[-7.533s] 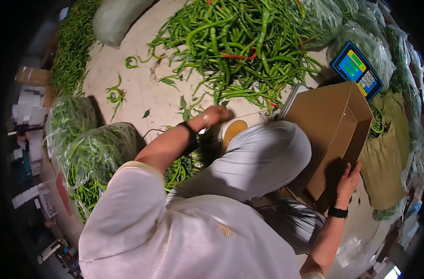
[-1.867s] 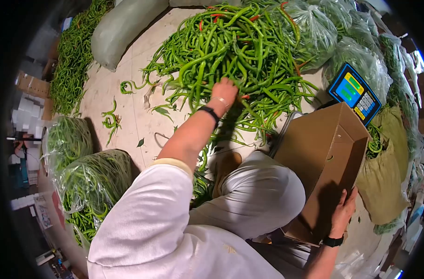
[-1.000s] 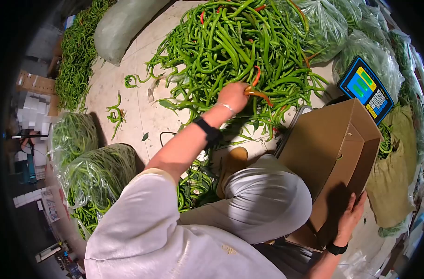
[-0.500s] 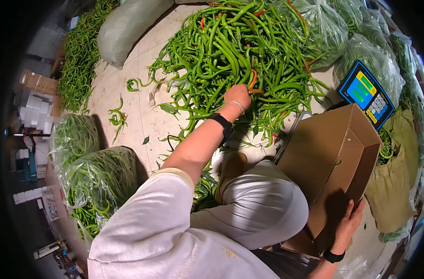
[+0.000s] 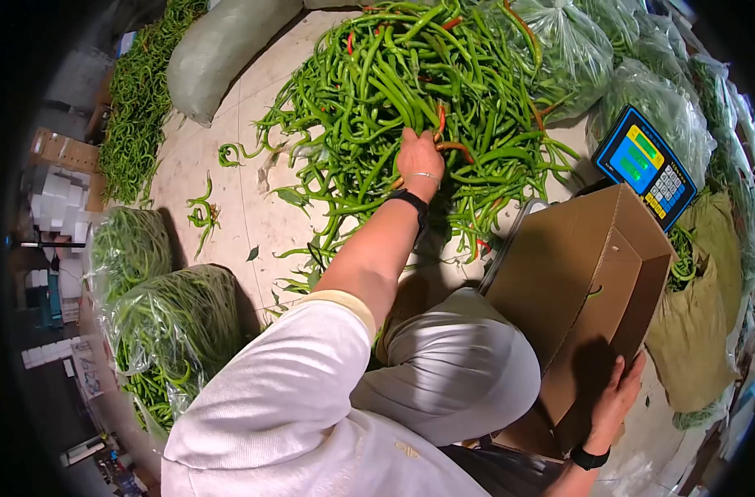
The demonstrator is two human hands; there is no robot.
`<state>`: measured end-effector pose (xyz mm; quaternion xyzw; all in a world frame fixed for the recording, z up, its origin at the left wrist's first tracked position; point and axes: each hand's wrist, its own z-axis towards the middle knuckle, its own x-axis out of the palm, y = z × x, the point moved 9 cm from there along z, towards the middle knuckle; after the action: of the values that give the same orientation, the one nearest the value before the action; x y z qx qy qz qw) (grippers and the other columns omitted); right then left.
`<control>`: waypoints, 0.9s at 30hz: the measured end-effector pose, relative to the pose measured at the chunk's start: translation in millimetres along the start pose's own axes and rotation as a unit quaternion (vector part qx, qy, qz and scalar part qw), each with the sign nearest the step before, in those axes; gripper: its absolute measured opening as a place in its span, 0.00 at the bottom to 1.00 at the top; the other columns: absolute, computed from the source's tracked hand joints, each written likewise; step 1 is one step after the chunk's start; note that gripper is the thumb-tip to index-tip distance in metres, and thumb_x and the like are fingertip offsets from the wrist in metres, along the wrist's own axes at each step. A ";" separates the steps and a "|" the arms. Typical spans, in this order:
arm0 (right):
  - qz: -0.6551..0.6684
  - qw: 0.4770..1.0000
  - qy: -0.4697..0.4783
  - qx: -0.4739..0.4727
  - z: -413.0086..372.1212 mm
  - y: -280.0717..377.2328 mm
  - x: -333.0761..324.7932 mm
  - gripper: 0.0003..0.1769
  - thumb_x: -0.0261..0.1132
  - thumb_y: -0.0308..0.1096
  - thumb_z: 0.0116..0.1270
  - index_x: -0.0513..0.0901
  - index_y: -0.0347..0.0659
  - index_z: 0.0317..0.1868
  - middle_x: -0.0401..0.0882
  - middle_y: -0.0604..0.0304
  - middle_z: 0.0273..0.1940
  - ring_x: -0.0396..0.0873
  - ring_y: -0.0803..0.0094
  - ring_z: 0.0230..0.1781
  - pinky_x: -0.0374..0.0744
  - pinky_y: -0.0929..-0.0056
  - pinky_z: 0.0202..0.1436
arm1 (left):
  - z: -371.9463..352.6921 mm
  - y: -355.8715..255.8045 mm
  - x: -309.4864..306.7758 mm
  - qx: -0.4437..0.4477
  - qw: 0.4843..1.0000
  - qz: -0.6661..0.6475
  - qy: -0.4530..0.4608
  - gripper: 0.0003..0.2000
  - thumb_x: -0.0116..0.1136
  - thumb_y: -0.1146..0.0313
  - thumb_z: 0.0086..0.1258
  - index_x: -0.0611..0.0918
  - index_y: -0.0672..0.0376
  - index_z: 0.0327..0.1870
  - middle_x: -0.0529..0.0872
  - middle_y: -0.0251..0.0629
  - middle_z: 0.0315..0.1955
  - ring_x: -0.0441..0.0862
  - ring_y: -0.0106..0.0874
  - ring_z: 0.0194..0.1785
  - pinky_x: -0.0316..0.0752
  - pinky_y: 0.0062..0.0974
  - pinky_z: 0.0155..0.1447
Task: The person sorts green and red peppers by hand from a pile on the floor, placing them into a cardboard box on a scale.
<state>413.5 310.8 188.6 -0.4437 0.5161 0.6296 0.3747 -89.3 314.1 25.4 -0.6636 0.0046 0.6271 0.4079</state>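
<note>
My left hand (image 5: 420, 163) is on the near side of a big heap of long green chili peppers (image 5: 369, 99), a few of them red. Its fingers curl into the peppers, so the tips are partly hidden. An orange-brown pepper (image 5: 456, 149) sticks out beside it. At the lower right, my right hand (image 5: 616, 403) grips the side wall of an open cardboard box (image 5: 551, 257). The box leans tilted beside my knee, and one small green pepper (image 5: 595, 291) clings to its inner side.
Behind the box stands a weighing scale display (image 5: 645, 168). Plastic bags of peppers (image 5: 179, 319) stand at the left; more clear bags (image 5: 560, 50) and a tan sack (image 5: 692, 340) line the right. A stuffed pale sack (image 5: 220, 62) lies at the back. Loose peppers (image 5: 202, 215) lie on the floor.
My left hand has moved a little farther up into the pepper heap, its fingers now pointing away from me. My right hand stays on the box. The view has shifted slightly.
</note>
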 end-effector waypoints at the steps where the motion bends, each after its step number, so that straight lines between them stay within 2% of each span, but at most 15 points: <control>1: -0.014 1.000 -0.007 -0.006 -0.6 -0.6 0.1 0.24 0.51 0.36 0.70 0.62 0.31 0.62 0.67 0.42 0.59 0.66 0.52 0.58 0.64 0.66 0.60 | 3.2 1.7 2.1 -0.014 1.000 0.011 0.008 0.12 0.58 0.74 0.53 0.78 0.57 0.40 0.71 0.46 0.42 0.74 0.45 0.45 0.74 0.38 0.43; 4: -0.023 1.000 -0.015 -0.011 -2.5 1.8 -1.1 0.24 0.51 0.36 0.70 0.62 0.31 0.61 0.66 0.42 0.59 0.66 0.51 0.59 0.65 0.65 0.60 | 5.3 5.0 4.2 -0.054 0.998 0.020 0.013 0.10 0.58 0.73 0.53 0.80 0.57 0.38 0.71 0.46 0.44 0.74 0.45 0.46 0.74 0.36 0.45; 8: -0.052 0.997 -0.033 -0.038 -4.4 0.7 -3.6 0.24 0.52 0.36 0.69 0.62 0.31 0.61 0.67 0.41 0.58 0.67 0.48 0.58 0.66 0.63 0.59 | 10.4 15.7 3.2 -0.094 0.994 0.011 0.063 0.11 0.59 0.70 0.53 0.81 0.59 0.39 0.72 0.47 0.47 0.74 0.46 0.48 0.72 0.37 0.50; 10: -0.030 0.999 -0.031 -0.032 -6.7 6.1 -8.3 0.24 0.51 0.36 0.69 0.62 0.31 0.61 0.67 0.40 0.57 0.67 0.48 0.57 0.66 0.63 0.59 | 13.8 20.4 12.3 -0.059 0.981 -0.019 0.185 0.13 0.60 0.68 0.54 0.80 0.62 0.40 0.77 0.49 0.43 0.76 0.47 0.46 0.72 0.37 0.50; 11: -0.008 0.999 -0.027 -0.026 -5.6 9.4 -9.8 0.23 0.51 0.36 0.69 0.62 0.31 0.61 0.68 0.40 0.57 0.67 0.47 0.56 0.66 0.62 0.59 | 14.2 22.8 9.5 -0.047 0.967 -0.020 0.250 0.17 0.63 0.61 0.55 0.79 0.66 0.38 0.82 0.50 0.35 0.79 0.46 0.43 0.73 0.38 0.48; 12: -0.004 0.999 -0.032 -0.024 -5.8 11.1 -12.6 0.23 0.51 0.36 0.69 0.62 0.31 0.61 0.68 0.40 0.57 0.67 0.47 0.56 0.66 0.62 0.59 | 18.6 35.2 17.1 -0.042 0.949 -0.066 0.306 0.14 0.61 0.65 0.58 0.78 0.67 0.38 0.82 0.49 0.36 0.81 0.42 0.40 0.76 0.34 0.43; 13: 0.022 0.999 -0.023 -0.023 -5.0 10.9 -11.8 0.23 0.51 0.35 0.69 0.62 0.31 0.60 0.68 0.39 0.56 0.68 0.47 0.56 0.66 0.62 0.58 | 4.2 39.8 7.9 -0.124 0.882 -0.234 0.390 0.12 0.59 0.68 0.60 0.77 0.66 0.40 0.82 0.48 0.36 0.82 0.39 0.38 0.77 0.31 0.41; 14: 0.049 0.998 -0.011 -0.023 -5.2 9.7 -9.0 0.23 0.50 0.35 0.69 0.62 0.30 0.60 0.68 0.38 0.56 0.68 0.47 0.55 0.67 0.62 0.57 | -12.3 40.5 -7.1 -0.203 0.774 -0.389 0.456 0.10 0.57 0.70 0.62 0.77 0.64 0.41 0.83 0.47 0.36 0.82 0.36 0.36 0.78 0.28 0.39; 16: 0.025 0.999 -0.024 -0.037 -1.9 -3.4 -2.4 0.23 0.50 0.35 0.69 0.63 0.30 0.60 0.69 0.38 0.54 0.69 0.46 0.54 0.67 0.62 0.56 | -20.9 39.6 -70.0 -0.158 0.742 -0.399 0.516 0.09 0.54 0.73 0.64 0.75 0.62 0.44 0.83 0.45 0.35 0.83 0.33 0.34 0.80 0.24 0.36; 19: -0.005 0.999 -0.026 -0.041 -7.1 -2.5 -4.2 0.23 0.50 0.35 0.69 0.63 0.30 0.59 0.70 0.37 0.53 0.69 0.45 0.53 0.68 0.62 0.55 | -31.1 41.7 -169.1 -0.096 0.703 -0.519 0.477 0.09 0.54 0.71 0.65 0.75 0.63 0.44 0.82 0.43 0.35 0.82 0.32 0.35 0.80 0.24 0.37; 20: -0.013 0.999 -0.024 -0.031 -4.5 0.6 -5.1 0.23 0.51 0.36 0.69 0.63 0.29 0.59 0.71 0.37 0.52 0.69 0.45 0.53 0.68 0.62 0.55 | -32.6 53.0 -189.7 -0.092 0.696 -0.539 0.465 0.10 0.55 0.70 0.64 0.75 0.63 0.43 0.83 0.48 0.36 0.83 0.32 0.35 0.81 0.26 0.39; 24: -0.035 0.994 -0.069 -0.079 4.8 -18.4 7.1 0.23 0.52 0.37 0.68 0.65 0.34 0.59 0.71 0.38 0.52 0.70 0.44 0.52 0.69 0.60 0.53 | -85.8 74.9 -262.9 -0.064 0.668 -0.593 0.446 0.12 0.57 0.71 0.62 0.75 0.65 0.44 0.82 0.45 0.35 0.81 0.32 0.35 0.79 0.28 0.39; 25: -0.031 0.993 -0.064 -0.089 3.8 -13.9 7.0 0.23 0.52 0.37 0.68 0.65 0.33 0.59 0.71 0.38 0.52 0.70 0.44 0.52 0.69 0.59 0.54 | -98.5 86.5 -271.2 -0.086 0.667 -0.609 0.421 0.10 0.57 0.72 0.61 0.75 0.64 0.42 0.82 0.43 0.34 0.81 0.30 0.34 0.78 0.26 0.37; 26: -0.060 0.996 -0.001 -0.066 12.2 -28.9 19.1 0.26 0.50 0.42 0.69 0.63 0.34 0.61 0.66 0.43 0.59 0.65 0.48 0.59 0.65 0.62 0.60 | -109.8 98.3 -277.7 -0.109 0.667 -0.627 0.389 0.09 0.57 0.72 0.61 0.75 0.63 0.40 0.82 0.40 0.33 0.80 0.28 0.33 0.77 0.24 0.35; 27: -0.013 0.984 -0.036 -0.175 14.3 21.7 25.5 0.23 0.52 0.37 0.68 0.64 0.30 0.58 0.70 0.36 0.52 0.69 0.45 0.52 0.69 0.60 0.54 | -122.1 114.4 -278.2 -0.121 0.735 -0.547 0.382 0.08 0.57 0.72 0.60 0.76 0.63 0.38 0.81 0.38 0.31 0.78 0.26 0.31 0.75 0.23 0.34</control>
<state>382.6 321.2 172.5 -0.4861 0.3787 0.7208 0.3173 -106.8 30.4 182.2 -0.7792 -0.2792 -0.0154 0.5609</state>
